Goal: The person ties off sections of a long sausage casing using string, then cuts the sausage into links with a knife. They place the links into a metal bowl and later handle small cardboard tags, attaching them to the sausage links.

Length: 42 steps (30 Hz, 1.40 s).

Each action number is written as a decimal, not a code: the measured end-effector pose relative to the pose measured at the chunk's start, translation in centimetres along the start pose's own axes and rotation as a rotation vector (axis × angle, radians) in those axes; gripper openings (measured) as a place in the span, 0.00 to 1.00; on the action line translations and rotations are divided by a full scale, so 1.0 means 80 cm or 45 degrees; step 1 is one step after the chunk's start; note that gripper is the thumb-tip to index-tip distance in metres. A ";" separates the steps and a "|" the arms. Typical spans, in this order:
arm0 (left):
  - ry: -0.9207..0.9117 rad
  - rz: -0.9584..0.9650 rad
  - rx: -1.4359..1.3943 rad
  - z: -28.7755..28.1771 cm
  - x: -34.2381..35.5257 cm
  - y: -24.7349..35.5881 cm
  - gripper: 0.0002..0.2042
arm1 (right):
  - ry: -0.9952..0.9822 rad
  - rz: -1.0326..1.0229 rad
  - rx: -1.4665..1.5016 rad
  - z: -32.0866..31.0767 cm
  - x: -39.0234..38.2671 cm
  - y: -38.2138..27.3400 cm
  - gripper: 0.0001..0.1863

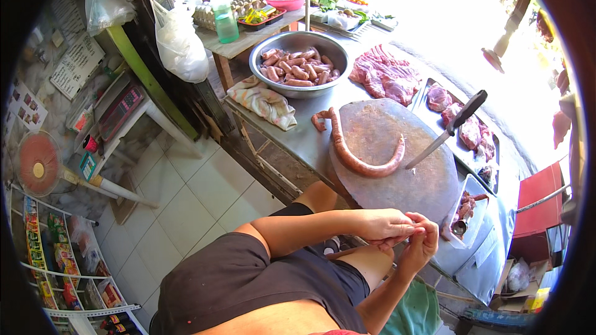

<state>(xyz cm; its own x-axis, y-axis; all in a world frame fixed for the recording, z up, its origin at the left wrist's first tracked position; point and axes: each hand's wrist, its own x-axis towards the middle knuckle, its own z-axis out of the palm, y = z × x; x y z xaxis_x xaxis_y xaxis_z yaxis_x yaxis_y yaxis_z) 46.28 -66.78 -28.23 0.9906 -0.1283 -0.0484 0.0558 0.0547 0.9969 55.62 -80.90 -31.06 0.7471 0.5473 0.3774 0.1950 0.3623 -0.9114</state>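
Observation:
My left hand (383,226) and my right hand (424,237) meet at the near edge of a round chopping board (428,180). Both have their fingers closed and pressed together; whatever lies between them, if anything, is too small or hidden to make out. A long curved sausage (354,160) lies on the board, its thin twisted end reaching past the left rim. To its right a black-handled knife (444,136) leans with its tip on the board. Close to my right hand sits a clear plastic tub (467,214) of meat scraps.
Behind the board a metal basin (254,65) holds many short sausages. Beside it lie a crumpled cloth (264,102) and a slab of raw meat (386,74). A tray of meat cuts (469,129) runs along the right. A green-capped bottle (225,18) stands farther back.

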 end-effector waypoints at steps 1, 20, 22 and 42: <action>-0.031 0.008 0.095 0.000 -0.002 0.002 0.21 | -0.001 0.005 -0.026 0.000 0.000 0.000 0.13; 0.811 0.918 0.806 0.035 0.010 0.001 0.12 | 0.110 0.079 -0.183 0.012 -0.012 -0.055 0.05; 0.860 1.046 0.794 0.040 0.012 0.002 0.14 | 0.159 0.138 -0.023 0.006 -0.012 -0.056 0.05; 0.394 0.464 -0.647 0.018 0.010 -0.012 0.04 | 0.210 0.178 -0.222 0.000 -0.010 -0.037 0.08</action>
<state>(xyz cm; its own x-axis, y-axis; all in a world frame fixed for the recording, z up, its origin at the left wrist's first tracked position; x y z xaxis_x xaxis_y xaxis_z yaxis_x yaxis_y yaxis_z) 46.82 -68.39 -29.13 0.9433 0.2698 0.1931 -0.3097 0.5070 0.8044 54.48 -82.41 -28.64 0.8649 0.4476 0.2271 0.1785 0.1487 -0.9726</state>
